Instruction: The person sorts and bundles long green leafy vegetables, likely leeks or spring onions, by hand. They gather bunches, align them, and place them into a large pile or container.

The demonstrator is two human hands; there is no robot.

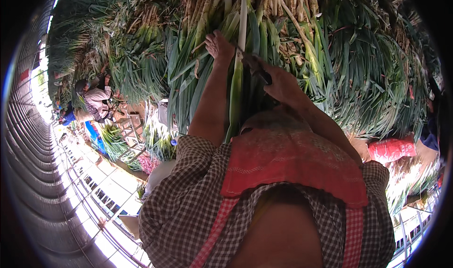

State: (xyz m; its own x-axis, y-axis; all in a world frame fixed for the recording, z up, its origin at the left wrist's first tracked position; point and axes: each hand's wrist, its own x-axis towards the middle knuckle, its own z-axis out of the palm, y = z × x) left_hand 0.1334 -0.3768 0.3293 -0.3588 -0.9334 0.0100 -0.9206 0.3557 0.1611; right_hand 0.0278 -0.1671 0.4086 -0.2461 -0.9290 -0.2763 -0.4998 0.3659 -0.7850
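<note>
My left hand (218, 45) is over the leaves of a heap of long green onions or leeks; a thin pale stalk or leaf piece sticks out beside its fingers, and whether it grips this is unclear. My right hand (279, 82) is closed around the dark handle of a knife (260, 71), whose blade points up and left toward my left hand. Between the hands lies one long onion stalk (242, 30), white at its upper part and green lower down, running toward my apron. The blade is close to this stalk; contact cannot be told.
Heaped green onions (361, 66) spread on both sides, with brown, soil-marked stems (279, 0) ahead. At left, a person in a light top (95, 98) works at the pile. A red sack (391, 149) lies at right. Metal bars and a curved roof edge the left.
</note>
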